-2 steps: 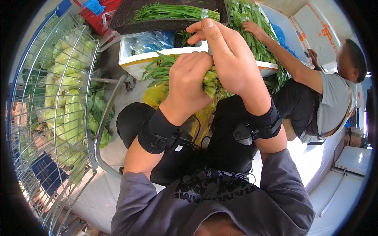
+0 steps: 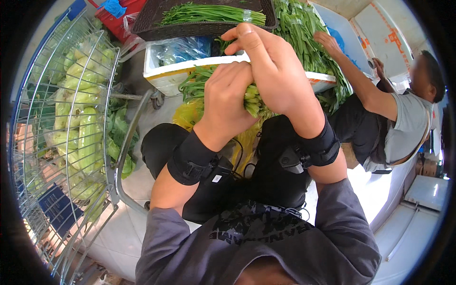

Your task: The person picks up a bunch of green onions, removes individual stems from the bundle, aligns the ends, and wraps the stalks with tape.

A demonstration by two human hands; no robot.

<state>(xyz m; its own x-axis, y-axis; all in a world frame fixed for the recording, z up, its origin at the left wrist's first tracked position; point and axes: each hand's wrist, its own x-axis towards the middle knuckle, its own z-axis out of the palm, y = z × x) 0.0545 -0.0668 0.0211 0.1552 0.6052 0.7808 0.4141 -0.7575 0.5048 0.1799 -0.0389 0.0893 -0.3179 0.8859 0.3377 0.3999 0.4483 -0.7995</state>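
Note:
My left hand (image 2: 228, 95) is closed round a bunch of leafy greens (image 2: 252, 100), above my knees. The cut stem ends show to the right of its fingers, and narrow leaves stick out to the left. Against the stem side rests my right hand (image 2: 275, 71), its thumb raised and its fingers loosely stretched toward the left. The palm side of this hand is partly hidden, but its fingers do not wrap the bunch. Below the bunch hangs a yellow plastic bag (image 2: 187, 115).
At left stands a wire shopping cart (image 2: 114, 95) with bagged pale green vegetables (image 2: 88, 128). Ahead are a dark basket (image 2: 142, 27) of long green stalks and a white foam box (image 2: 166, 81). A co-worker (image 2: 403, 114) sits at right, beside piled greens (image 2: 304, 38).
The co-worker's hand has drawn back to the right from the piled greens. My hands stay nearly in place, while the leaf tips of my bunch shift slightly right.

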